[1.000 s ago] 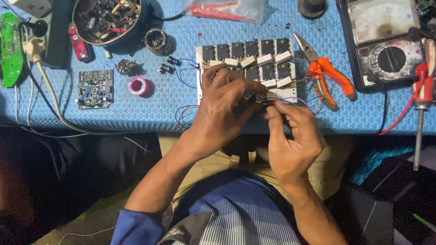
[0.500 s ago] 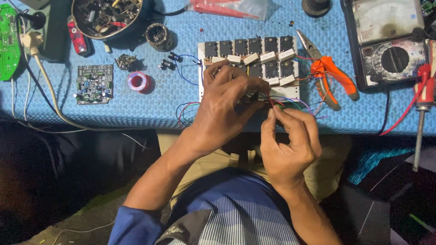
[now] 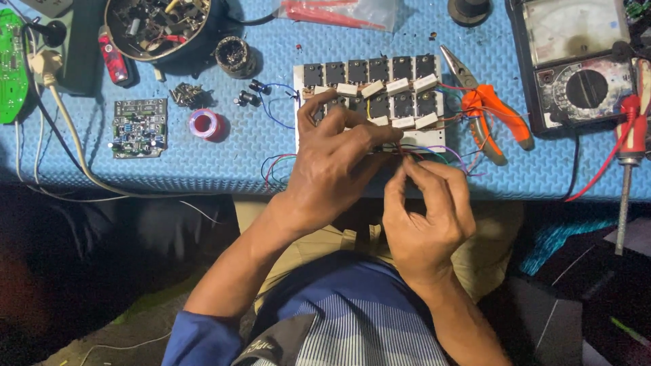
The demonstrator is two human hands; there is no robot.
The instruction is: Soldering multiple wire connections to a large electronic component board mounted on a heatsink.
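A white circuit board (image 3: 369, 81) with rows of black square parts and white blocks lies on the blue mat (image 3: 237, 156). My left hand (image 3: 336, 159) rests over the board's near edge, fingers pinched on it and on the thin coloured wires (image 3: 441, 152) that trail from it. My right hand (image 3: 427, 217) is just below and to the right, its fingertips pinched on those wires beside the left fingers. The board's near left part is hidden under my left hand.
Orange-handled pliers (image 3: 491, 112) lie right of the board, an analogue multimeter (image 3: 576, 64) and a red-handled screwdriver (image 3: 629, 146) further right. A small green board (image 3: 139, 127), a pink solder spool (image 3: 205, 124), a bowl of parts (image 3: 159, 27) and a white cable (image 3: 74, 149) sit left.
My right hand has dropped slightly lower and away from the board's edge, still pinching the wires. My left hand stays on the board.
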